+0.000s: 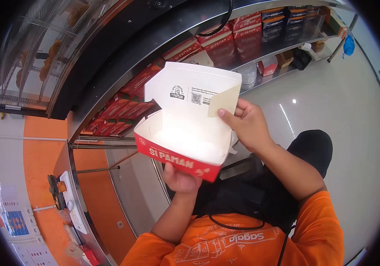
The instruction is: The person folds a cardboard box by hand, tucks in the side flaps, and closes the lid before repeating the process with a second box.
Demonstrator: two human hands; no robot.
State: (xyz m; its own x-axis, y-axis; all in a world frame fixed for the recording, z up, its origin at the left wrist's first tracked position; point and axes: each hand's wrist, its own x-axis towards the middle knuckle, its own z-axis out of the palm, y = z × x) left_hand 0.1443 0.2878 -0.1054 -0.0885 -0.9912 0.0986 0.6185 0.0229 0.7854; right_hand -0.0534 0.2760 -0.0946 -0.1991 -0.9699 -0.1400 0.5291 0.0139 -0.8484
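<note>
A red and white cardboard box point(172, 153) is held up in front of my body, its lid raised and its white inside showing. "SI PAMAN" is printed on the red front wall. Under that front wall is my left hand point(182, 179), thumb against the red face, its other fingers mostly hidden below the box. My right hand point(248, 124) pinches a side flap of the raised lid between thumb and fingers. Black print and a square code mark the lid's inner face. The box looks empty.
Stacks of folded red boxes point(127, 106) line a metal shelf beyond the box, with dark blue boxes point(273, 26) farther right. A glass case point(34, 57) with fried food stands at upper left. A side counter point(76, 204) holds small items.
</note>
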